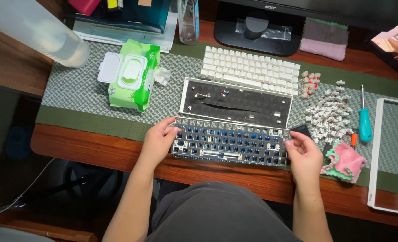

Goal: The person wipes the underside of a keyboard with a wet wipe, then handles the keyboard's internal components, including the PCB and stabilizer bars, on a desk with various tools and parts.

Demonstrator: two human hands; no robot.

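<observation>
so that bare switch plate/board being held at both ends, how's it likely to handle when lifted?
The keyboard plate looks thin, long and full of empty switch holes, so it probably flexes somewhat if lifted by one end. The left hand and right hand grip opposite ends, which suits that. Likely light for its size, and the exposed blue circuit board suggests it is fragile to twisting.

Crowded right, open left of the keyboard plate [229, 144]

Right of the plate, loose switches [328, 117], a screwdriver [365, 120] and a pink cloth [345, 161] block passage; behind it lies the case tray [237, 104]; bare mat [73, 94] lies left.
</observation>
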